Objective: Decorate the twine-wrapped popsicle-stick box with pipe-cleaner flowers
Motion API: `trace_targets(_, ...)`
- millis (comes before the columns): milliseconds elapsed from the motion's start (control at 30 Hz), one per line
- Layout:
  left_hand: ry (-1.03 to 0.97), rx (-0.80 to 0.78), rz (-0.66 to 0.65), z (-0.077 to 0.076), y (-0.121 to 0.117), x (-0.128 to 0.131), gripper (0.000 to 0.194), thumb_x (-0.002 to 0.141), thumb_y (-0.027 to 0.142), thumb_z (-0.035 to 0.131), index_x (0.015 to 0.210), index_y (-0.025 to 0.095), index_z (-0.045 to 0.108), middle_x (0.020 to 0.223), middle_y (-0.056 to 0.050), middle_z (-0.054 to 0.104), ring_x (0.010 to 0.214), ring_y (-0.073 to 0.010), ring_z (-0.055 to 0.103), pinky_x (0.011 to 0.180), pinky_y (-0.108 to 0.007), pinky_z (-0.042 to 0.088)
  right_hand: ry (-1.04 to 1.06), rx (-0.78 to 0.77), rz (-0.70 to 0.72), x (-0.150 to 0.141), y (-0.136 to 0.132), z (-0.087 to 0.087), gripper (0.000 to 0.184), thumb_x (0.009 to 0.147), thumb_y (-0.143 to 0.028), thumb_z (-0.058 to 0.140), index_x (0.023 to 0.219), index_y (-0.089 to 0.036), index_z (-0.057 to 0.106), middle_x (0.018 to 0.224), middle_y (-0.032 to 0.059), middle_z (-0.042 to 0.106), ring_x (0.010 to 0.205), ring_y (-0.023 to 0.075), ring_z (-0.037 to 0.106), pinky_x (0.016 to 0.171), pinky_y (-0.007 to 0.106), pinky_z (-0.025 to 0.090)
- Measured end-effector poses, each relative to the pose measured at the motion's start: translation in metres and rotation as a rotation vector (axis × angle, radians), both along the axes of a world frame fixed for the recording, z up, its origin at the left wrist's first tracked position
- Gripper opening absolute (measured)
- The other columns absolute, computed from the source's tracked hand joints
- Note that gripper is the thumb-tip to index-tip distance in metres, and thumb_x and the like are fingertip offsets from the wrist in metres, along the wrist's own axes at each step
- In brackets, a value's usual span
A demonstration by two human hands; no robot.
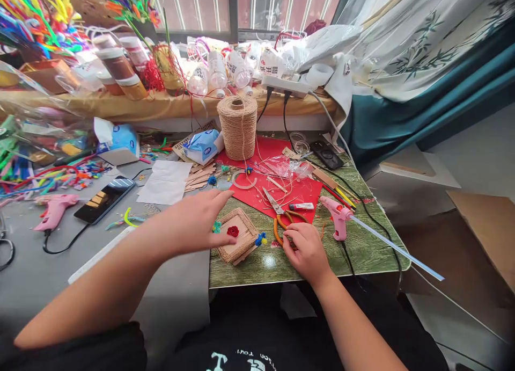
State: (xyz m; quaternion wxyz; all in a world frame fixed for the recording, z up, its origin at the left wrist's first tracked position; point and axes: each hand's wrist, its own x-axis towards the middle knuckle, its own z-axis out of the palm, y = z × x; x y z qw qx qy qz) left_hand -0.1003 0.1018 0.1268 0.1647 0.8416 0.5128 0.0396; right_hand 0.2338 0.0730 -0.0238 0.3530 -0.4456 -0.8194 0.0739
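Observation:
A small twine-wrapped frame (237,235) with a red flower in its middle lies near the front edge of the green table (362,247). My left hand (193,223) rests on the frame's left side, fingers stretched out and open, holding nothing. My right hand (306,250) sits just right of the frame, fingers curled down onto the table beside the orange handles of the scissors (279,212); whether anything is pinched in it is hidden. A small blue flower (260,239) sits between the frame and my right hand.
A big spool of twine (237,126) stands on red paper (300,191). A pink glue gun (340,215) with a long stick lies at right, another pink glue gun (54,211) and a phone (104,199) at left. Pipe cleaners, tissues and bottles crowd the back.

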Motion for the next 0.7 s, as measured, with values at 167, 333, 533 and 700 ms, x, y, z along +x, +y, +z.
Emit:
trace_targets(167,-0.121,0.103,0.063,-0.039,-0.056,0.002,0.125,0.072,0.071,0.085,0.171,0.029,0.021,0.168,-0.022,0.036,0.15,-0.0465,0.046,0.121,-0.061,0.043,0.043,-0.019,-0.007,0.001,0.0,0.001,0.015,0.094,-0.016,0.063,0.103,-0.022,0.073,0.104,0.0098,0.075,0.103,0.0278,0.069,0.094,0.046,0.054)
trace_targets(333,-0.198,0.095,0.14,-0.058,-0.067,0.007,0.109,0.079,0.056,0.084,0.167,0.03,0.025,0.162,-0.02,0.043,0.148,-0.043,0.048,0.121,-0.063,0.044,0.039,-0.046,0.0,0.002,0.0,-0.001,0.013,0.096,-0.017,0.062,0.102,-0.022,0.071,0.101,0.0094,0.075,0.101,0.028,0.069,0.093,0.046,0.053)
trace_targets(533,-0.335,0.041,0.034,-0.065,-0.046,-0.004,0.103,0.077,0.037,0.083,0.163,0.024,0.029,0.16,-0.019,0.046,0.151,-0.0408,0.045,0.128,-0.06,0.039,0.102,-0.029,0.015,0.001,-0.002,0.002,0.013,0.098,-0.016,0.061,0.105,-0.022,0.07,0.101,0.0098,0.075,0.098,0.027,0.069,0.093,0.048,0.055)
trace_targets(700,-0.527,0.01,-0.149,-0.089,-0.022,-0.023,0.11,0.077,0.032,0.086,0.166,0.027,0.022,0.17,-0.019,0.031,0.162,-0.0383,0.028,0.133,-0.057,0.03,0.189,-0.033,0.062,-0.021,-0.005,0.033,0.025,0.098,-0.016,0.063,0.12,-0.025,0.07,0.107,0.01,0.075,0.104,0.0281,0.07,0.095,0.049,0.057)
